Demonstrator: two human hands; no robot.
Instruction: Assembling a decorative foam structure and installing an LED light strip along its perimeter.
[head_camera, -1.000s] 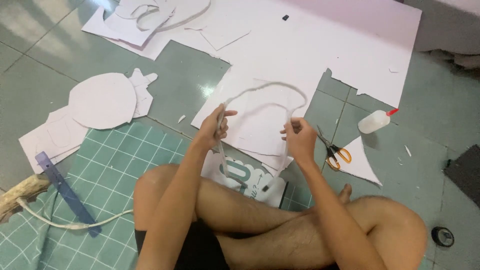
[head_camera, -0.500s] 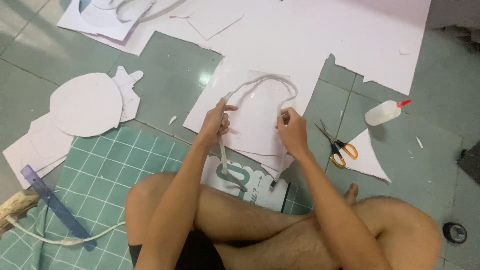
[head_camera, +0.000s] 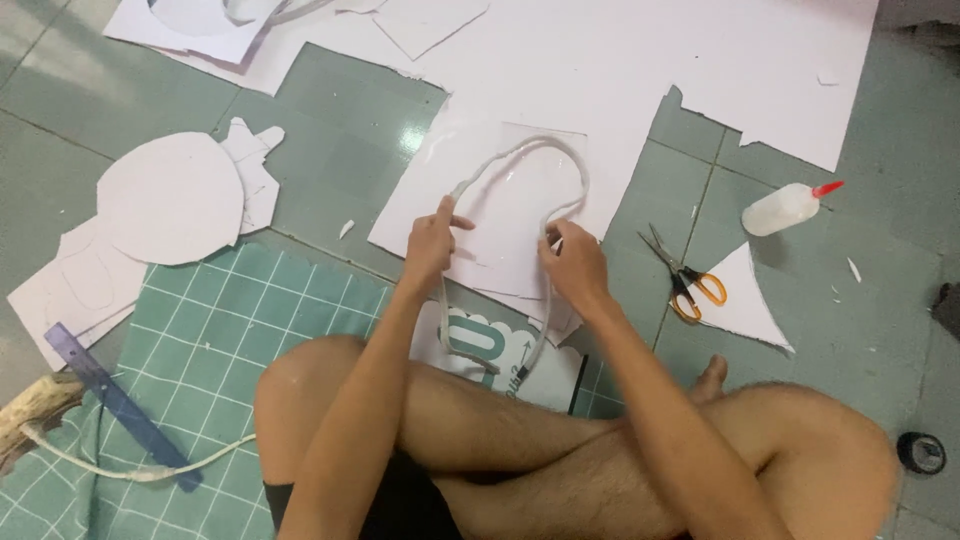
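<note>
A white cord (head_camera: 540, 150) lies in a loop on a white cut-out sheet (head_camera: 420, 200) with a glossy clear sheet over it, on the tiled floor in front of my crossed legs. My left hand (head_camera: 432, 240) pinches the left side of the loop. My right hand (head_camera: 575, 262) presses and grips the right side of it. The cord's two ends run down toward my knees over a printed white card (head_camera: 480, 345).
Scissors with orange handles (head_camera: 685, 280) and a glue bottle with a red tip (head_camera: 785, 208) lie to the right. A green cutting mat (head_camera: 230, 330), a blue ruler (head_camera: 110, 395), a second cord (head_camera: 140, 468), white cut-outs (head_camera: 170, 195), a tape roll (head_camera: 920, 452).
The view has shifted down a little. Both hands moved slightly nearer to me along the cord, and the loop now lies flatter and more rounded on the sheet.
</note>
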